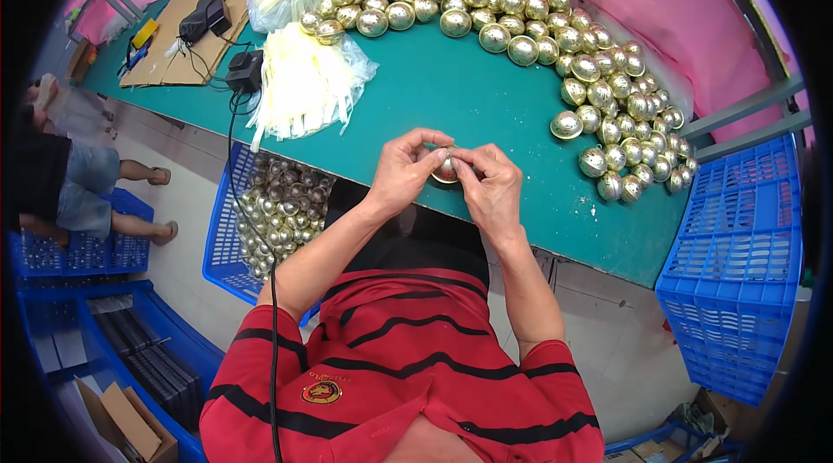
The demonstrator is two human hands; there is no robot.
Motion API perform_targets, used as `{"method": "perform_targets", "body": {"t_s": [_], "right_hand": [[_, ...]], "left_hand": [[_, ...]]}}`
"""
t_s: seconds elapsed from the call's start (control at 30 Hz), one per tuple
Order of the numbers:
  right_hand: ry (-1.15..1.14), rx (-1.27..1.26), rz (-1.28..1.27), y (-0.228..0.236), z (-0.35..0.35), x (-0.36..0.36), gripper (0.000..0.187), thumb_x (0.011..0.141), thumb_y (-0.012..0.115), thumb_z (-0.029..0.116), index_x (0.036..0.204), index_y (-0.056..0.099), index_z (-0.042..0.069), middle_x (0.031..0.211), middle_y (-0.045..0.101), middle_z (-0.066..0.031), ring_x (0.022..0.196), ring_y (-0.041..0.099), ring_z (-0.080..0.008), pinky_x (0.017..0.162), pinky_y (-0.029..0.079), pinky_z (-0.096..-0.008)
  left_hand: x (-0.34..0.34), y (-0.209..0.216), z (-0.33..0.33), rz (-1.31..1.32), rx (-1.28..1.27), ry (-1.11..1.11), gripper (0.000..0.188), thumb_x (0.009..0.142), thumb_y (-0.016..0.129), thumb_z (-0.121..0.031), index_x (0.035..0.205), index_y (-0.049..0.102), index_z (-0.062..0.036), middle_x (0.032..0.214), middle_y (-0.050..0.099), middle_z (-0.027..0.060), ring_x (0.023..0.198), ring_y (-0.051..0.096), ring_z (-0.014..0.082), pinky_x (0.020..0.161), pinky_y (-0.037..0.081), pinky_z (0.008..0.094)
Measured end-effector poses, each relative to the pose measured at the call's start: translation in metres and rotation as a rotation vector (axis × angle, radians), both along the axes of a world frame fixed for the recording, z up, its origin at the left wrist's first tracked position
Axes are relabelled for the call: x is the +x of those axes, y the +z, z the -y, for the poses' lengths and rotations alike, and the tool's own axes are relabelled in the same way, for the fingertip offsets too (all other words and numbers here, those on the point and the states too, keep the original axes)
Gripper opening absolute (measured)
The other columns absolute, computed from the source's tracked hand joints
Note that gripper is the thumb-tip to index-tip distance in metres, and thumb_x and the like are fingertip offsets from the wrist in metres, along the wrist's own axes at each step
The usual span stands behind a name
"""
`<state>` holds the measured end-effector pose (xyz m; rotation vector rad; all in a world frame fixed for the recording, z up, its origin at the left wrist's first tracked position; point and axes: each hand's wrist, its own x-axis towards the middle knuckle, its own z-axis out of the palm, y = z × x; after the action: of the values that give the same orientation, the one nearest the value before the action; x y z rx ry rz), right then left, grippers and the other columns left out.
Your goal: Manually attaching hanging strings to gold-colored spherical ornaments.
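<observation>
- A person in a red shirt with black stripes (408,376) works at the near edge of a green desk (468,103), both bare hands raised together just above that edge.
- The left hand (401,172) and right hand (492,188) meet around 1 small gold ball (446,171), which sits between them over the desk's front rim.
- Fingers (423,140) of the left hand curl narrowly over the ball's top and left side; those of the right hand pinch its right side, thumb and forefinger closed on it.
- Most of the ball is hidden by the fingers, so only a sliver of its shiny face shows.
- A long curved heap of gold balls (555,38) runs along the desk's far side and down its right side, well apart from the hands.
- 2 bundles of pale yellow strips in clear bags (304,81) lie on the desk's left part, beside a black power adapter (245,71) whose cable (272,333) drops past the person's left arm.
- A blue crate of more shiny balls (278,203) stands on the floor below the desk, just left of the left forearm.
- Empty-looking blue crates (737,263) are stacked at the right.
- Another person's legs (130,203) show at the far left.
</observation>
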<state>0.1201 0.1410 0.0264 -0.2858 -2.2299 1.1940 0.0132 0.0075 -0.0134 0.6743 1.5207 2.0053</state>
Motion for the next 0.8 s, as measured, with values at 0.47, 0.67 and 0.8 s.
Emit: {"method": "perform_targets", "body": {"t_s": [0.47, 0.67, 0.8], "right_hand": [[-0.038, -0.066, 0.049, 0.003, 0.001, 0.004, 0.014, 0.088, 0.074, 0.003, 0.101, 0.080, 0.003, 0.086, 0.072, -0.0154, 0.076, 0.071, -0.0259, 0.069, 0.057, -0.0357], [-0.016, -0.031, -0.037, -0.005, -0.001, 0.001, 0.009, 0.090, 0.076, 0.003, 0.098, 0.080, 0.003, 0.081, 0.069, -0.0081, 0.065, 0.064, -0.0134, 0.058, 0.049, -0.0279], [-0.013, -0.056, -0.012, 0.003, 0.001, 0.000, 0.012, 0.090, 0.076, 0.003, 0.102, 0.079, 0.002, 0.083, 0.071, -0.0079, 0.065, 0.062, -0.0108, 0.057, 0.049, -0.0258]], "left_hand": [[0.004, 0.004, 0.000, 0.020, 0.031, 0.029, 0.019, 0.096, 0.065, 0.003, 0.114, 0.072, 0.0051, 0.108, 0.070, 0.0111, 0.089, 0.066, 0.0101, 0.081, 0.055, 0.0257], [0.002, -0.002, 0.001, -0.166, 0.026, 0.058, 0.016, 0.095, 0.070, 0.001, 0.109, 0.075, 0.0043, 0.117, 0.069, 0.0147, 0.097, 0.066, 0.0147, 0.089, 0.056, 0.0305], [0.002, -0.003, 0.000, -0.186, 0.002, 0.066, 0.011, 0.096, 0.070, -0.001, 0.104, 0.074, 0.0045, 0.119, 0.068, 0.0145, 0.098, 0.066, 0.0158, 0.090, 0.056, 0.0303]]}}
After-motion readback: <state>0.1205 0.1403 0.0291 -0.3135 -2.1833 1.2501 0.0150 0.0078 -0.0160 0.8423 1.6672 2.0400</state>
